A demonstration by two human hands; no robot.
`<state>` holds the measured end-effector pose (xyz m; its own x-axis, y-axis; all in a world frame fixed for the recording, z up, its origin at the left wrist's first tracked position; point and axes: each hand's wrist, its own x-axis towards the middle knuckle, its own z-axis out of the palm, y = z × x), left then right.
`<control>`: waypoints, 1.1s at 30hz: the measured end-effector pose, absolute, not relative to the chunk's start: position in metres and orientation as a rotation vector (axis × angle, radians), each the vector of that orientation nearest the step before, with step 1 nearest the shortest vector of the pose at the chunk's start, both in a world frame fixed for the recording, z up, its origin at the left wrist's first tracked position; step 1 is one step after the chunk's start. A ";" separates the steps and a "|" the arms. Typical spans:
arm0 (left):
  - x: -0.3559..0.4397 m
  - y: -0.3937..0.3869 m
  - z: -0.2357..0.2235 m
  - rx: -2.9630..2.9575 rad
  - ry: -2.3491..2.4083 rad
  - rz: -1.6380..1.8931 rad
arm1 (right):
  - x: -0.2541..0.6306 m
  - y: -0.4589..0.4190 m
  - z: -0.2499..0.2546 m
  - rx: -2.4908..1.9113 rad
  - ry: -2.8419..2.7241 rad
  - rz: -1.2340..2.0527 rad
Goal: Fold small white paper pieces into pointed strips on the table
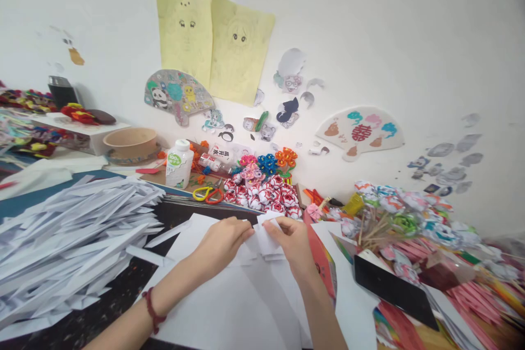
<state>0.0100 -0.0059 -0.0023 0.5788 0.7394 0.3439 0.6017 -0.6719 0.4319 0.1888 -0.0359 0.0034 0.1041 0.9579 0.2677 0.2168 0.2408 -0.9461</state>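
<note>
Above the white sheets on the table, my right hand [292,238] pinches a small white paper piece [267,241] between thumb and fingers. Close to its left edge, my left hand [229,238] has its fingers pressed together at the paper; the exact grip of the fingertips is partly hidden. Larger white paper sheets [233,306] lie flat under both hands. A heap of folded white paper strips [77,246] spreads out to the left, with a few loose strips beside the sheets.
Behind my hands are red-and-white paper flowers [266,195], scissors [208,194] and a white bottle [179,164]. A wooden bowl [130,142] stands farther left. On the right lie a black phone [394,288], a red fan-shaped piece [322,262] and pink paper strips [476,301].
</note>
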 end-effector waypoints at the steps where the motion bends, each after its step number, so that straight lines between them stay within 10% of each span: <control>1: 0.010 -0.006 -0.002 2.574 1.114 0.770 | 0.188 -0.036 0.003 -1.215 -1.377 0.802; 33: 0.033 -0.025 -0.007 2.019 0.932 1.025 | 0.161 -0.055 0.004 -1.182 -1.072 0.285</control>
